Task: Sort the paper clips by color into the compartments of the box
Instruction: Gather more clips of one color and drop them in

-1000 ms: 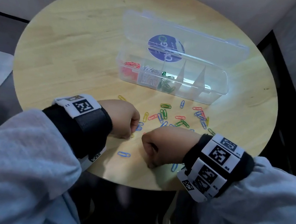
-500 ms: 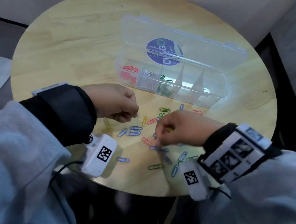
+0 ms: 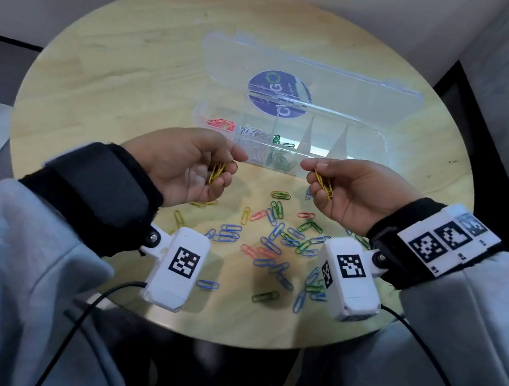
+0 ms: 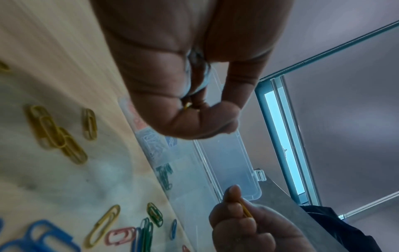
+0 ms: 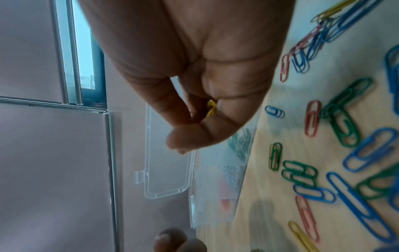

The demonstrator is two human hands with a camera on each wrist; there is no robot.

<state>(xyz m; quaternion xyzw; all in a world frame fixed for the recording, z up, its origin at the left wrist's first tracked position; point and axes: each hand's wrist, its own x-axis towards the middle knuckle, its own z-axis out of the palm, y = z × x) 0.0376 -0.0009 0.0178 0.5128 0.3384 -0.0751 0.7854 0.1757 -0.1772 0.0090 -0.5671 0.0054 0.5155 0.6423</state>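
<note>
— Where did the table (image 3: pixel 105 75) and box (image 3: pixel 365 157) stand?
— The box lay open beyond both raised hands, just ahead; red, white and green filled its left compartments, the right ones looked empty.
— And the hands?
— The left hand (image 3: pixel 184 165) curled round yellow clips (image 3: pixel 216 171); the right hand (image 3: pixel 352 195) pinched a yellow clip (image 3: pixel 324 184), slanted down, nearer those empty compartments. Loose clips (image 3: pixel 274 246) lay beneath.

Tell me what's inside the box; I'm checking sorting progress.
The box holds red clips, silver clips and green clips in separate left compartments. The hands partly cover its front.
</note>
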